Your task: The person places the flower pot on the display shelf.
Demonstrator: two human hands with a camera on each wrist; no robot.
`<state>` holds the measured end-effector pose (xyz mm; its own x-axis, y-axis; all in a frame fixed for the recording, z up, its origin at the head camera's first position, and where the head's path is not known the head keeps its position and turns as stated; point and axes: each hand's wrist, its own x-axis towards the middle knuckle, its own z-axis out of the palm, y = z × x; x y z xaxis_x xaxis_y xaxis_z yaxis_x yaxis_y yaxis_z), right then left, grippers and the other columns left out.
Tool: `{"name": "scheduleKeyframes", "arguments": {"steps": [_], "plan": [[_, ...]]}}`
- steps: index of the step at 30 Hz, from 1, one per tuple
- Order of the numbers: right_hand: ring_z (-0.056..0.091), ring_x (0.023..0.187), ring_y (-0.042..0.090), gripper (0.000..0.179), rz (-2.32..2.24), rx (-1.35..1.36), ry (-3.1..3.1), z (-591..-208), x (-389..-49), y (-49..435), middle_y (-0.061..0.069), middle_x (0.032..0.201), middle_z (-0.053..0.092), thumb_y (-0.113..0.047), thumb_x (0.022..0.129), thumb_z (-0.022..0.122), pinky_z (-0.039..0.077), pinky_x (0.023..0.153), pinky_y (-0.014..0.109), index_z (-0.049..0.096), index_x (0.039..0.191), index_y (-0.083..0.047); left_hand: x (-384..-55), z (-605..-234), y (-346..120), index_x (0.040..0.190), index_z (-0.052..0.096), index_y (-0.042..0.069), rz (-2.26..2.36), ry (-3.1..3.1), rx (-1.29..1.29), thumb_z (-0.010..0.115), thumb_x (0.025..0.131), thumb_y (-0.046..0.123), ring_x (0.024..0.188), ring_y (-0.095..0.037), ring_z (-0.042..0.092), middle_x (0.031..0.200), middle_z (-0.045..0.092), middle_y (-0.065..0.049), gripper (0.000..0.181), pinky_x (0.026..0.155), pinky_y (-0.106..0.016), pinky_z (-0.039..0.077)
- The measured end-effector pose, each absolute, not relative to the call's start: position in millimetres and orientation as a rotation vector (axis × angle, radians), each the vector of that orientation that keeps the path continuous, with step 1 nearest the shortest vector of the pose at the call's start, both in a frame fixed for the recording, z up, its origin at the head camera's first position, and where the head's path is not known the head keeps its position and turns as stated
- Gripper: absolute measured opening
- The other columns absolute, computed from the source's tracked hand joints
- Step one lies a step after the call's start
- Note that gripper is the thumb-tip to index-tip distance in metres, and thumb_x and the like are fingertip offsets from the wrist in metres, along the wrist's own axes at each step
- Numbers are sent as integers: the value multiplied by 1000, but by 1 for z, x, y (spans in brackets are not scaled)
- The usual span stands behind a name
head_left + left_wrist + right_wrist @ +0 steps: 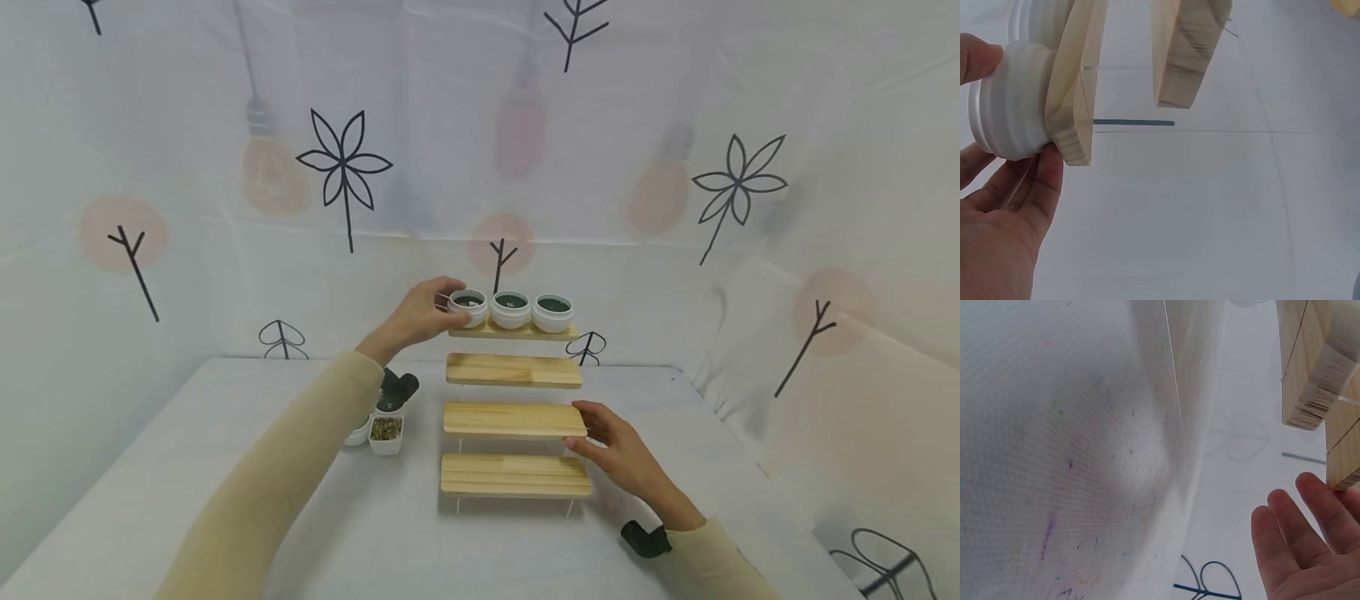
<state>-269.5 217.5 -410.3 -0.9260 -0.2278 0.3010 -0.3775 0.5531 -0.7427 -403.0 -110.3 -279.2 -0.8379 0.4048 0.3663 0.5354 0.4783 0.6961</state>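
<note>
Head view: left hand [418,315] grips white pot [473,312], dark inside; right hand [624,452] pinches shelf [513,420].

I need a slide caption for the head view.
Left hand grips a white pot; right hand holds a wooden shelf.

White pot [472,307] sits upright, leftmost atop the tiered wooden stand [513,419].

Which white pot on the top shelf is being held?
The leftmost white pot; the left hand grips it, while the middle pot and rightmost pot stand untouched.
</note>
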Motion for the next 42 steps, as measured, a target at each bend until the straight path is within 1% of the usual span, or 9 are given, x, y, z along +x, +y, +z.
{"name": "scheduleKeyframes", "arguments": {"steps": [11, 18, 23, 26, 29, 35, 38, 42], "plan": [[55, 119, 28, 59, 1308, 511, -2614, -411, -270, 218, 11, 129, 57, -34, 86, 71, 44, 99, 48, 47, 135, -11, -399, -277, -109, 131, 52, 5, -1278, -2594, -797, 72, 82, 26, 106, -25, 58, 118, 59, -10, 57, 89, -37, 51], [55, 119, 28, 59, 1295, 513, -2622, -411, -271, 218, 12, 129, 57, -34, 87, 70, 44, 99, 49, 47, 135, -10, -396, -278, -112, 137, 45, 2, -1289, -2578, -804, 73, 83, 29, 111, -28, 56, 123, 56, -14, 67, 94, -38, 49], [54, 120, 31, 61, 1265, 521, -2627, -411, -271, 218, 14, 130, 56, -35, 88, 69, 44, 99, 51, 46, 136, -5, -390, -282, -118, 138, 42, 3, -1331, -2539, -780, 75, 81, 33, 112, -29, 56, 124, 55, -15, 73, 95, -38, 49], [54, 120, 32, 62, 1260, 518, -2630, -412, -271, 219, 14, 130, 56, -35, 88, 69, 44, 99, 52, 46, 136, -4, -383, -285, -125, 138, 42, 3, -1356, -2520, -779, 76, 80, 33, 113, -32, 55, 124, 54, -15, 73, 95, -41, 49], [54, 120, 31, 63, 1265, 513, -2634, -412, -271, 220, 13, 131, 56, -35, 87, 69, 43, 99, 51, 45, 137, -5, -375, -289, -132, 137, 42, 2, -1370, -2500, -789, 76, 81, 30, 113, -33, 55, 125, 53, -16, 71, 95, -43, 49], [53, 121, 30, 61, 1295, 511, -2628, -410, -271, 219, 12, 131, 56, -35, 87, 70, 44, 100, 50, 46, 136, -9, -355, -299, -150, 134, 46, 3, -1349, -2477, -789, 75, 82, 25, 111, -29, 56, 124, 54, -14, 64, 95, -41, 49], [53, 121, 30, 61, 1303, 513, -2627, -410, -271, 218, 13, 131, 56, -34, 87, 70, 44, 99, 50, 46, 136, -9, -344, -306, -159, 133, 46, 3, -1306, -2465, -796, 75, 82, 26, 111, -30, 56, 125, 54, -14, 63, 95, -42, 49], [53, 120, 30, 62, 1293, 508, -2630, -409, -270, 217, 13, 131, 56, -34, 86, 71, 44, 99, 50, 46, 136, -7, -331, -318, -169, 133, 47, 3, -1227, -2458, -810, 74, 83, 28, 111, -32, 56, 125, 54, -14, 62, 93, -40, 50]]}}
